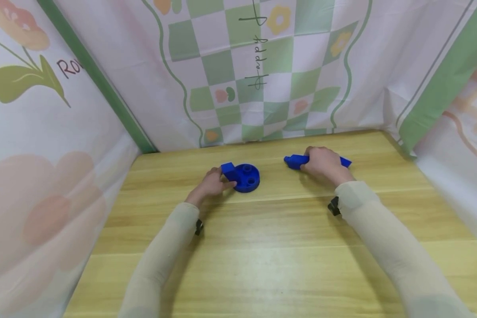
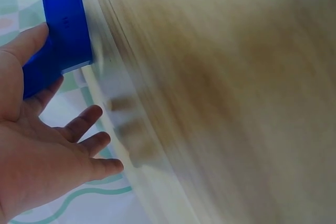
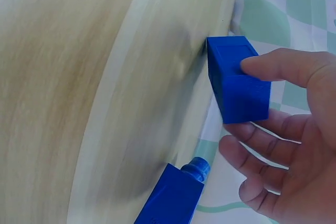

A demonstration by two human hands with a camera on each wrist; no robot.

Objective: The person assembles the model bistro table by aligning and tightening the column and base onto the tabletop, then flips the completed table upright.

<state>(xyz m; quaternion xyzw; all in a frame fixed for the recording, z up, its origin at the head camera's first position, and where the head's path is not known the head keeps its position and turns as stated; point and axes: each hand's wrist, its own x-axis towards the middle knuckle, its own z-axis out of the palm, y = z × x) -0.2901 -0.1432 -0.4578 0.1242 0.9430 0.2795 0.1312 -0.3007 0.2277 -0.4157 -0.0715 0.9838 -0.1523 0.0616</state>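
My left hand (image 1: 211, 182) pinches a blue plastic piece (image 1: 247, 178), a round shallow dish with two hollow round posts and a square block sticking up at its left side. In the left wrist view the thumb and index finger are at the blue piece (image 2: 65, 22), while the other fingers spread apart. To the right, my right hand (image 1: 322, 162) grips a long blue part (image 1: 295, 161) with a rounded tip at its left end. The right wrist view has the thumb pressed on a blue block (image 3: 236, 80); below it shows a blue bar with a round peg (image 3: 178, 192).
Both hands are over the back part of a wood-grain table (image 1: 262, 247). Behind it hangs a checked curtain (image 1: 262, 106), and a flowered cloth (image 1: 55, 176) borders the left side. A green-striped cloth (image 1: 441, 92) stands at the right.
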